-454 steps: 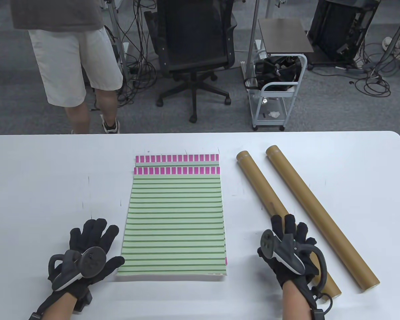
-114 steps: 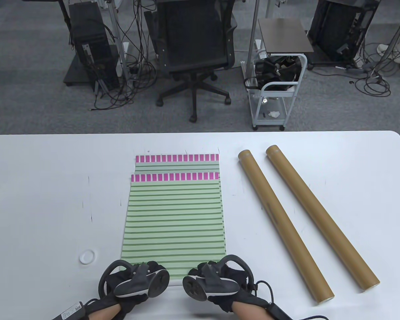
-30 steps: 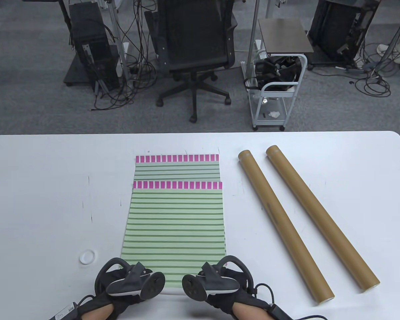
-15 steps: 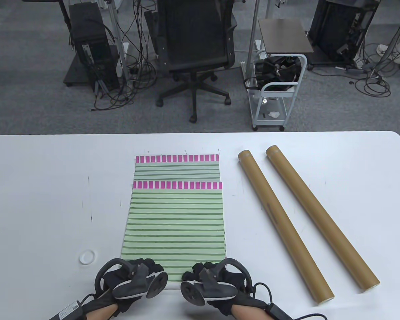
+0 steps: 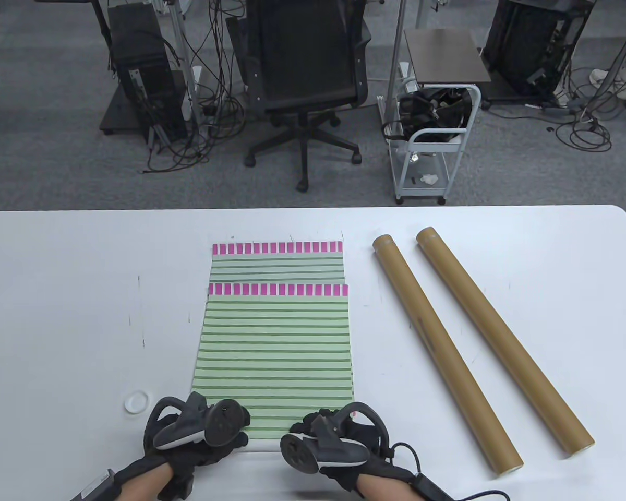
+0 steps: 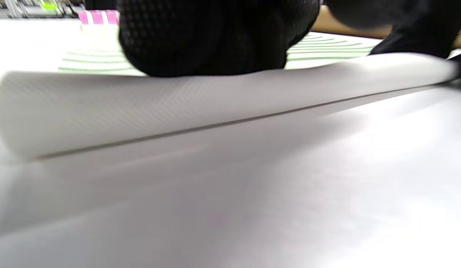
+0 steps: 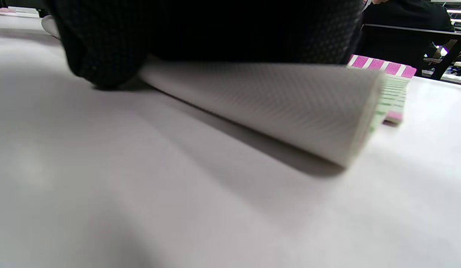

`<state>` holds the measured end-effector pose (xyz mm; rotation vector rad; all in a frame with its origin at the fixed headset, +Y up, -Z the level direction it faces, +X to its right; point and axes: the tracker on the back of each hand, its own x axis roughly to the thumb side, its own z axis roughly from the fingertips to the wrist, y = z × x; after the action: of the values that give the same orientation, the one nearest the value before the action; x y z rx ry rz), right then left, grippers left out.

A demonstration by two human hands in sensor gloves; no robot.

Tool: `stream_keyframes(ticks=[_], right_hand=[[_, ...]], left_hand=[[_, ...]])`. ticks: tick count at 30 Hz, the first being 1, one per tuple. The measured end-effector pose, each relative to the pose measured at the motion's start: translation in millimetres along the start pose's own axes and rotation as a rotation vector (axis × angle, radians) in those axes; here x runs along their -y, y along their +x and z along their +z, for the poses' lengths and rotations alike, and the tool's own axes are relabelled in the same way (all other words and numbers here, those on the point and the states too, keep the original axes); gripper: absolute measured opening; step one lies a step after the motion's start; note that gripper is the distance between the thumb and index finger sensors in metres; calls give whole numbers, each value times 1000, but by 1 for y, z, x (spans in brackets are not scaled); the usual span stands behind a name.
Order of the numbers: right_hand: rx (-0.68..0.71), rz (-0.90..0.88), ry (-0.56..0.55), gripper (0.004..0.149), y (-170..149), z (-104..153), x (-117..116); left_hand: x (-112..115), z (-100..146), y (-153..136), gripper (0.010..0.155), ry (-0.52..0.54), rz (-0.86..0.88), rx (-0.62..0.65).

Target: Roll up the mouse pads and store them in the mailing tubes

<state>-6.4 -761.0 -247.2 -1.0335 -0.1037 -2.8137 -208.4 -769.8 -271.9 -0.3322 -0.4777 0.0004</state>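
On the white bench [image 5: 57,292] lie two striped mouse pads [image 5: 274,344] stacked at centre, two cardboard mailing tubes [image 5: 443,349] to the right, one small white ring [image 5: 136,402]. Both grips, left hand [image 5: 198,433] and right hand [image 5: 334,443], curl round the top pad's rolled near edge [image 6: 215,104].

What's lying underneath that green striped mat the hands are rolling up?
A second striped mat with the same pink band lies under the top mat. Only its far end shows, plus a sliver along the right side; the rest is covered, so anything beneath stays hidden.
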Motion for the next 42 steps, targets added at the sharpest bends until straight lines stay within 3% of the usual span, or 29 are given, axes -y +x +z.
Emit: stream_keyframes(ticks=[5, 11, 15, 19, 22, 24, 28, 31, 34, 37, 42], right_hand=[[-3, 4, -2, 49, 0, 2, 0], [-29, 10, -1, 44, -4, 1, 0], [-44, 32, -13, 43, -3, -1, -1], [-59, -9, -2, 42, -7, -3, -1], [-63, -12, 13, 42, -8, -4, -1], [-64, -28, 24, 42, -9, -3, -1], [-65, -53, 54, 43, -12, -4, 0], [-84, -25, 0, 46, -10, 2, 1], [-62, 171, -79, 43, -6, 7, 10], [-71, 61, -46, 54, -10, 8, 5], [-97, 72, -55, 49, -15, 5, 2]], left_hand=[[6, 1, 21, 49, 102, -279, 4], [6, -1, 17, 42, 94, -200, -31], [2, 2, 22, 43, 133, -305, -76], [1, 4, 28, 41, 116, -268, -20], [3, 6, 31, 44, 129, -316, 3], [5, 6, 32, 58, 117, -288, 6], [7, 6, 36, 49, 218, -393, 5], [4, 5, 31, 45, 186, -319, -8], [3, 2, 31, 43, 186, -325, -23], [3, 1, 30, 43, 187, -331, -39], [1, -1, 25, 42, 187, -319, -59]])
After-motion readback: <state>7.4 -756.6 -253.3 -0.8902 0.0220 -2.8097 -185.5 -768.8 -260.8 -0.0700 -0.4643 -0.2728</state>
